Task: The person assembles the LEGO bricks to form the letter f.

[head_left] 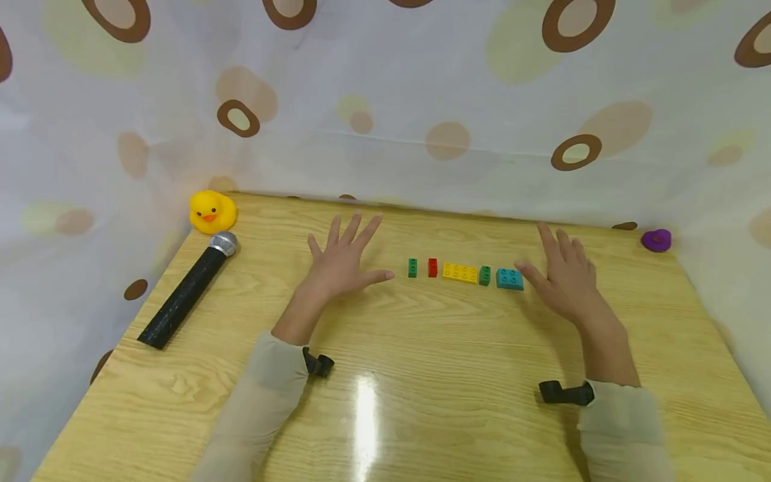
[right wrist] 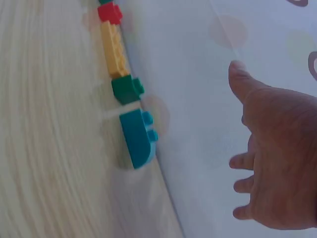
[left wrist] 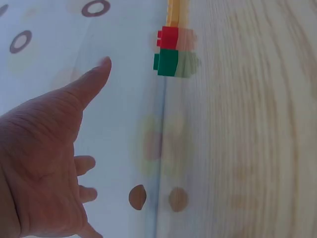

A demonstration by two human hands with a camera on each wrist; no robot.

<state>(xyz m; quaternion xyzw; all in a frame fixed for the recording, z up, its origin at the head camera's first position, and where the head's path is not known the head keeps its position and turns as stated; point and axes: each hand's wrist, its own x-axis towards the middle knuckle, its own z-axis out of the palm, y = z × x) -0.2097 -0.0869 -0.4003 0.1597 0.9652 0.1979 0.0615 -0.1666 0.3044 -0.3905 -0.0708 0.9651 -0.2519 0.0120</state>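
Both hands are held with fingers spread, one on each side of a row of toy bricks, and neither holds anything. The left hand [head_left: 340, 264] is left of the row, its thumb pointing at a green brick [head_left: 412, 268]. Beside that stand a red brick [head_left: 432, 268], a long yellow brick [head_left: 460, 272], a second green brick [head_left: 484, 275] and a blue brick [head_left: 510, 279]. At the right end is the right hand [head_left: 566, 281], its thumb close by the blue brick. In the right wrist view the blue brick [right wrist: 136, 138] shows a rounded end.
A black microphone [head_left: 187, 294] with a silver head lies at the left edge of the wooden table [head_left: 446, 415]. Behind it sits a yellow rubber duck [head_left: 213, 211]. A small purple duck-like toy [head_left: 656, 240] is at the back right corner. Patterned curtain [head_left: 397, 87] encloses the back and sides.
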